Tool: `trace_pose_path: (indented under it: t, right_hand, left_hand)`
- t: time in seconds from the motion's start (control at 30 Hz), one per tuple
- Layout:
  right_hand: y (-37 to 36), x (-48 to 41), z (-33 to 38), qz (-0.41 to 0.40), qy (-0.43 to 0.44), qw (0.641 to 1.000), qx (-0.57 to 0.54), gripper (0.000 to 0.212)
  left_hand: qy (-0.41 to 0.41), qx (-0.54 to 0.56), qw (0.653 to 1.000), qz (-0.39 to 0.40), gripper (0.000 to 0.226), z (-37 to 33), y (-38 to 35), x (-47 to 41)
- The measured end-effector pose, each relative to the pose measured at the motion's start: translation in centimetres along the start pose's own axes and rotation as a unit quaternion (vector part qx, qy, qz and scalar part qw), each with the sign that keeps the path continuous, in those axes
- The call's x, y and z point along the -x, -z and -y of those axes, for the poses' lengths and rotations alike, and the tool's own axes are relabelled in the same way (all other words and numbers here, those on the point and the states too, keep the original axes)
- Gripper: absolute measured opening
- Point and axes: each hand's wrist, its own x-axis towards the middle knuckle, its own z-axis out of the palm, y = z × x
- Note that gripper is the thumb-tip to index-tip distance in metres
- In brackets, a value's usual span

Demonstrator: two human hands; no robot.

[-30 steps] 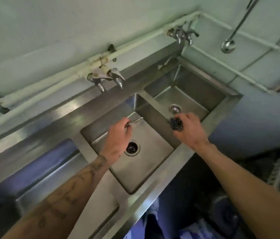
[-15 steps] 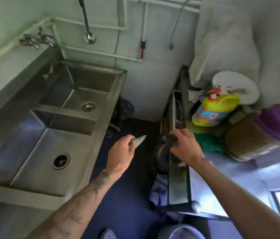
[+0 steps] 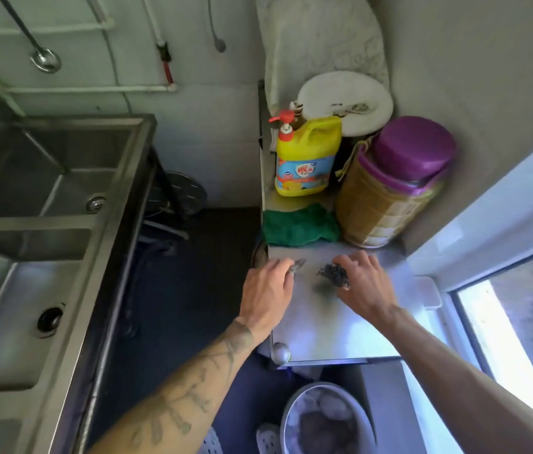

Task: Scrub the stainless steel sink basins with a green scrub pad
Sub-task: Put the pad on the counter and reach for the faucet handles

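Observation:
The stainless steel sink (image 3: 117, 224) runs down the left side, with a far basin (image 3: 45, 178) and a near basin (image 3: 6, 322). A green scrub pad or cloth (image 3: 301, 229) lies crumpled on a small steel side table (image 3: 324, 322) to the right. Both my hands are low over that table, just in front of the green pad. My left hand (image 3: 266, 296) pinches a small grey metallic scrap (image 3: 298, 265). My right hand (image 3: 365, 286) holds a dark wire scourer (image 3: 334, 275) down at the table top, its fingers partly spread.
Behind the green pad stand a yellow detergent bottle (image 3: 306, 158), a purple-lidded jar (image 3: 393, 188) and a white round lid (image 3: 345, 101). A ladle (image 3: 44, 60) hangs on the wall. A bowl (image 3: 327, 421) sits on the floor below. A window (image 3: 520, 339) is at the right.
My view has swung from the sink to the side table. Both hands moved right and down to the table top, still carrying the grey scrap and the dark scourer.

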Motion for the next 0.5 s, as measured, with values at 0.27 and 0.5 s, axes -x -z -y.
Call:
trace_pose_path:
  t: [0.27, 0.5]
  right_hand:
    - [-2.1, 0.4, -1.8, -0.012, 0.01, 1.0, 0.024, 0.063]
    - [-1.6, 0.2, -1.1, -0.004, 0.019, 1.0, 0.015, 0.063]
  left_hand:
    - [0.016, -0.02, 0.996, 0.084, 0.025, -0.4, -6.0, 2.4]
    - [0.036, 0.029, 0.99, 0.131, 0.048, -0.4, -4.8, 1.3]
